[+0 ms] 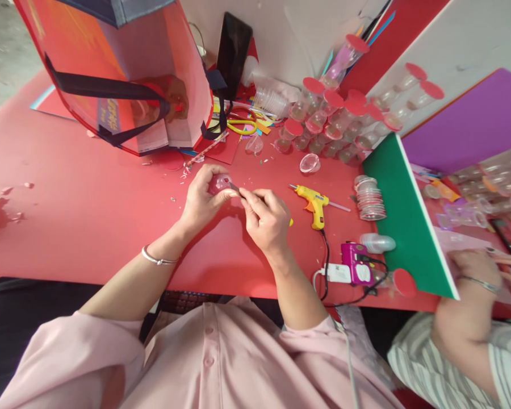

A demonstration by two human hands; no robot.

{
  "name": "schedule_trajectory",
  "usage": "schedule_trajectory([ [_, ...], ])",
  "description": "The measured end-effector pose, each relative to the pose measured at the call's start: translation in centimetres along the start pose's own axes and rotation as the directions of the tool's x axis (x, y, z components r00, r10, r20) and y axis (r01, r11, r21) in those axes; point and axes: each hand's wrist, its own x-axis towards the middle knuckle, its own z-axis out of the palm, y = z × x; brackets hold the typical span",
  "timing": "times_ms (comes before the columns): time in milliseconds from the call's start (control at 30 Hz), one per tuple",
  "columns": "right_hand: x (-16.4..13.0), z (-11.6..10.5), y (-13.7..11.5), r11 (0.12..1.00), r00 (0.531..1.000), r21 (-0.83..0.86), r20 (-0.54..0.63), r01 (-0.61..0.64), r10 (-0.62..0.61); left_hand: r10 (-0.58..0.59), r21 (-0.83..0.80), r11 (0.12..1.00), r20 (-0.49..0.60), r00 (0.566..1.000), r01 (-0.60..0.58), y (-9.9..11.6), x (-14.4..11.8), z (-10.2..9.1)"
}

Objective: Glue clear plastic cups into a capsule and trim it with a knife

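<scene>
My left hand [202, 196] grips a small clear plastic cup [220, 183] with something pink-red inside, held just above the red table [89, 216]. My right hand [266, 218] is closed around a thin tool whose dark tip [235, 187] touches the cup; a yellow end [290, 222] shows by the hand's far side. Both hands meet at the table's middle.
A yellow glue gun [314, 203] lies right of my hands, its cord running to a power strip [338, 273]. A red bag [123, 79] stands at the back. Several red-lidded clear cups [336, 119] pile up at the back right. A green board [404, 216] separates a co-worker's arm [468, 301].
</scene>
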Motion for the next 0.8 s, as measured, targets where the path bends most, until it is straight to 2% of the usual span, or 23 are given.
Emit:
schedule_trajectory([
  [333,0.12,-0.09,-0.25,1.000,1.000,0.018,-0.022,0.006,-0.005,0.040,0.009,0.999,-0.011,0.999,-0.040,0.01,0.18,-0.07],
  [800,0.04,-0.03,-0.18,1.000,1.000,0.013,-0.023,0.010,-0.010,0.037,-0.010,0.999,-0.024,0.999,-0.037,-0.14,0.09,0.01],
])
